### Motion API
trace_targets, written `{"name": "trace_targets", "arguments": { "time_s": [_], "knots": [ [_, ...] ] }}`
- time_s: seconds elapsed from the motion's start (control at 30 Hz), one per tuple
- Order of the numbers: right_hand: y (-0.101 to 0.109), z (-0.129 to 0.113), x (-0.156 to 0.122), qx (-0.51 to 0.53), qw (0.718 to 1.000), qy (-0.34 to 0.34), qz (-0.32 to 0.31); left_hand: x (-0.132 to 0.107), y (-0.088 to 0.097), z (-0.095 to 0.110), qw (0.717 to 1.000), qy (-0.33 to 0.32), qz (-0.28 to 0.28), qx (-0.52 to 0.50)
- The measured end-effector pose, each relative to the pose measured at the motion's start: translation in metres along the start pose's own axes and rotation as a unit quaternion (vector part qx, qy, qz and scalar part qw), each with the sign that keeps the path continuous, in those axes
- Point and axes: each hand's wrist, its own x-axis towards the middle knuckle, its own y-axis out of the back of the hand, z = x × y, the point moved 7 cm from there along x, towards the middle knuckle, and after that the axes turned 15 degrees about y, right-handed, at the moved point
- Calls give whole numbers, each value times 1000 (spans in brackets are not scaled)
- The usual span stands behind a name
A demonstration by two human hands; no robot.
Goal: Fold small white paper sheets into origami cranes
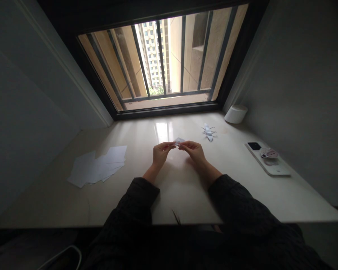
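Observation:
Between my two hands is a small folded piece of white paper (179, 140), raised a little over the pale sill. My left hand (162, 152) pinches its left side with thumb and fingertips. On the opposite side my right hand (195, 150) grips it the same way. Only the pointed upper part of the paper shows; my fingers hide the lower part. Beyond my right hand lie folded paper cranes (208, 132), in a small cluster whose exact number I cannot make out.
Loose white paper sheets (98, 165) lie overlapped at the left. At the right are a white phone (267, 163) with a round grip on its back and a white cylindrical object (236, 114) by the wall. A barred window (160, 63) stands behind the sill (180, 198).

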Motion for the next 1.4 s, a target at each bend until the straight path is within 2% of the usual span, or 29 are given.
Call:
{"name": "trace_targets", "arguments": {
  "time_s": [0.27,0.43,0.6,0.83,1.1,1.4],
  "knots": [
    [10,7,3,-55,998,34,16,-3,-6,-9,995,72,30,-56],
    [12,5,2,-58,998,35,18,-4,-9,-11,993,92,24,-74],
    [13,3,3,-68,997,45,14,-4,-10,-13,991,99,11,-88],
    [11,5,1,-8,999,-1,48,-5,-11,-14,990,97,11,-107],
    [10,5,-1,6,998,-14,66,-6,-13,-14,989,101,6,-108],
    [11,6,-5,31,992,-17,124,-12,-14,-7,993,73,33,-92]
  ]
}}
